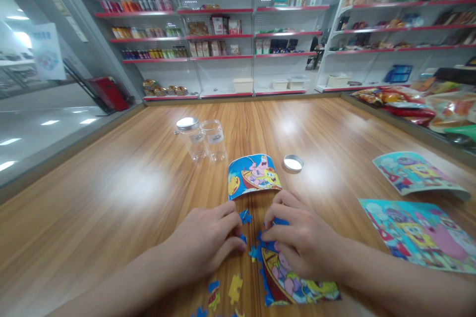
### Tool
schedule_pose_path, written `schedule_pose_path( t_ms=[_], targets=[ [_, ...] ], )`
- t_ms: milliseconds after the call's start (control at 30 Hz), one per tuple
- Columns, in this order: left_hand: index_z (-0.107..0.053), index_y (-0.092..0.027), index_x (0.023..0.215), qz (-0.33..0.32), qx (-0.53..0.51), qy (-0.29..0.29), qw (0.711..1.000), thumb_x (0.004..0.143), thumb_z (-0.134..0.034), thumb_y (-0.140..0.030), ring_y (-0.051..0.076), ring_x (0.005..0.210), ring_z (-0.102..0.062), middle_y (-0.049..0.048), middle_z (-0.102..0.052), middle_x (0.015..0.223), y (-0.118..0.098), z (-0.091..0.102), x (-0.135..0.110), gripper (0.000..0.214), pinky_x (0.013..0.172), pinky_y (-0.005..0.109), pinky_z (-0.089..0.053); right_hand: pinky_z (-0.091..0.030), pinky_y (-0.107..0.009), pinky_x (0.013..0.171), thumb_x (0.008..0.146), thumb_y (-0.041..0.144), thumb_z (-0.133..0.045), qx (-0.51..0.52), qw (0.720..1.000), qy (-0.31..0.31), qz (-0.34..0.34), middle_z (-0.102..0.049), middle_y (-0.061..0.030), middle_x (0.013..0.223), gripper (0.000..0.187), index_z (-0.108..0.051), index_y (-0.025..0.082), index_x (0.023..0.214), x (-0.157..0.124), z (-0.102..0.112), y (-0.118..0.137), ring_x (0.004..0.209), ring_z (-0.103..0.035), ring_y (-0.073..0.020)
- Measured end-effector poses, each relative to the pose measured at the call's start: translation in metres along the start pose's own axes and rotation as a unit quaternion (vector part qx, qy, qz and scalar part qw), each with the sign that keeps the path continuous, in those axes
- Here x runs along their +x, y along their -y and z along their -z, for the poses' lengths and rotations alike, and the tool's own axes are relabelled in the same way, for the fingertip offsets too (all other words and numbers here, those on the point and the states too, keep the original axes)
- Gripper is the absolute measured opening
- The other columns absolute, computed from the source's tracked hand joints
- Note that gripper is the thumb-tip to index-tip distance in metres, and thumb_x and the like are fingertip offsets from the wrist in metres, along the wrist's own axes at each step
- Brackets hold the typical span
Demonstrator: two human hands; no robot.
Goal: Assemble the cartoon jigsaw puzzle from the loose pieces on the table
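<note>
My left hand (217, 235) is closed, thumb and index finger pinching a blue puzzle piece (243, 239). Across from it, my right hand (303, 233) rests with bent fingers on the upper part of a partly assembled cartoon jigsaw puzzle (275, 277). Its fingertips pinch at blue pieces along the left edge, partly hidden by the hand. A loose blue piece (245, 216) lies between the hands. Nearer to me are a yellow piece (235, 288) and several other loose pieces. Just beyond the hands stands a curved picture card (255, 176) showing cartoon figures in a boat.
Two clear jars stand beyond my left hand, one lidded jar (193, 138) and one open jar (214, 139). A metal lid (293, 163) lies right of the card. Two more cartoon sheets, a curved one (420, 173) and a flatter one (420, 233), lie at right. Stocked shelves (223, 37) stand behind.
</note>
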State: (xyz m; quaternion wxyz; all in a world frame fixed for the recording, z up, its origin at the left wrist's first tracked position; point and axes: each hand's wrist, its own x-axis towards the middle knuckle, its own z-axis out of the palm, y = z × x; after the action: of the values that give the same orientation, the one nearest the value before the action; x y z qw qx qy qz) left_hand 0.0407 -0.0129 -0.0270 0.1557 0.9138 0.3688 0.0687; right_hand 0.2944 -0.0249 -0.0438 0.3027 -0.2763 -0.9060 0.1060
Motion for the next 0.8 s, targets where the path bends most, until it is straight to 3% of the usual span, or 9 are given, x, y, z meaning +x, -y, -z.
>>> schedule_pose_path(
  t_ms=[167, 367, 667, 800],
  targets=[
    [-0.061, -0.021, 0.099, -0.018, 0.011, -0.038, 0.999, 0.100, -0.046, -0.026, 0.016, 0.075, -0.057, 0.0032, -0.058, 0.095, 0.005, 0.007, 0.000, 0.017, 0.062, 0.028, -0.041, -0.040, -0.041, 0.077, 0.080, 0.006, -0.056, 0.002, 1.000, 0.002, 0.001, -0.064, -0.0064, 0.091, 0.023, -0.073, 0.018, 0.089, -0.001, 0.000, -0.001, 0.089, -0.046, -0.0232],
    [-0.066, -0.030, 0.106, -0.072, 0.022, 0.025, 0.997, 0.097, -0.052, -0.024, 0.016, 0.077, -0.057, 0.0027, -0.056, 0.098, 0.001, 0.014, -0.002, 0.017, 0.062, 0.028, -0.041, -0.040, -0.041, 0.077, 0.079, 0.005, -0.056, 0.003, 1.000, 0.005, 0.000, -0.063, -0.0066, 0.091, 0.024, -0.073, 0.018, 0.090, -0.002, 0.000, -0.001, 0.089, -0.045, -0.0230],
    [-0.062, -0.021, 0.100, -0.047, 0.026, 0.009, 0.999, 0.101, -0.045, -0.028, 0.017, 0.079, -0.059, 0.0051, -0.058, 0.098, 0.002, 0.013, -0.001, 0.019, 0.066, 0.030, -0.047, -0.040, -0.041, 0.076, 0.080, 0.005, -0.055, 0.005, 1.000, 0.003, 0.000, -0.064, -0.0066, 0.090, 0.022, -0.072, 0.017, 0.087, -0.002, 0.001, 0.000, 0.089, -0.045, -0.0233],
    [-0.062, -0.022, 0.102, -0.036, 0.004, 0.044, 0.998, 0.095, -0.057, -0.032, 0.018, 0.084, -0.061, 0.0043, -0.060, 0.103, -0.002, 0.019, -0.001, 0.013, 0.072, 0.031, -0.049, -0.040, -0.041, 0.076, 0.080, 0.005, -0.055, 0.006, 1.000, 0.001, 0.000, -0.064, -0.0068, 0.090, 0.022, -0.072, 0.017, 0.087, -0.001, 0.001, 0.000, 0.089, -0.046, -0.0234]
  ],
)
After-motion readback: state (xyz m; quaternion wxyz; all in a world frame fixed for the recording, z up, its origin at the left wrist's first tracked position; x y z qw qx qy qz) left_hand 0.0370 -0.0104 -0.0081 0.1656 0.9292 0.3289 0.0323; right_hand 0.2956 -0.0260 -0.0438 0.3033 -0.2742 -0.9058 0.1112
